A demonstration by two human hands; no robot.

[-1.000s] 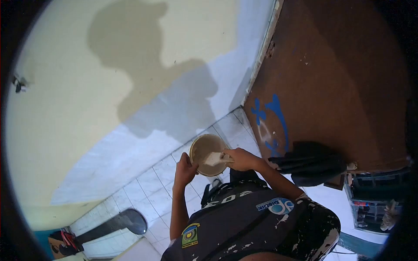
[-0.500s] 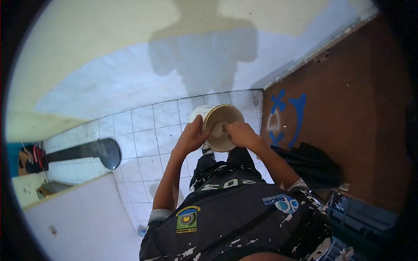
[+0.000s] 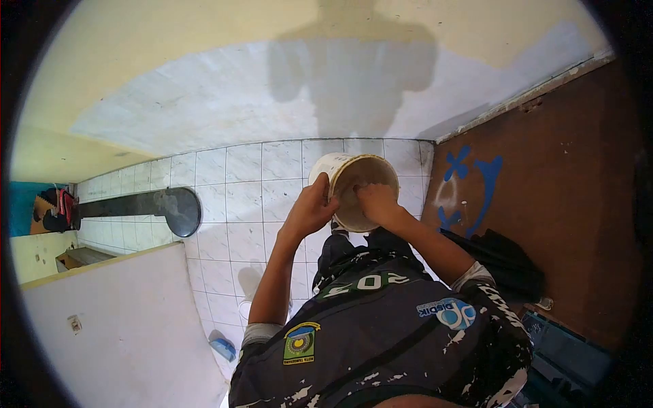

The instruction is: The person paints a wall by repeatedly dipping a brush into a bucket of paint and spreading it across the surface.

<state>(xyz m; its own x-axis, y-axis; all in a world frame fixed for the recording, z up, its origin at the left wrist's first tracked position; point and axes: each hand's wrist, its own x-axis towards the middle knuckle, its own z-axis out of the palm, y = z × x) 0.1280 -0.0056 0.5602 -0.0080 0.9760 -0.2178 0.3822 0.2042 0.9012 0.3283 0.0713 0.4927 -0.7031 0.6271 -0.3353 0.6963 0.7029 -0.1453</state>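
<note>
Firmly, left hand [image 3: 311, 209] clamps the rim of a round white plastic pail [image 3: 338, 165], steadying it. Right hand [image 3: 378, 202] reaches inside, its grip hidden.

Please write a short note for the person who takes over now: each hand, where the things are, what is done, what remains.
Left hand: shut on the rim of the bucket, holding it above the tiled floor.
Right hand: inside the bucket, fingers curled; what it holds is hidden.
Done: the lower wall looks coated pale grey.
Left: the upper wall is cream, perhaps uncoated.
</note>
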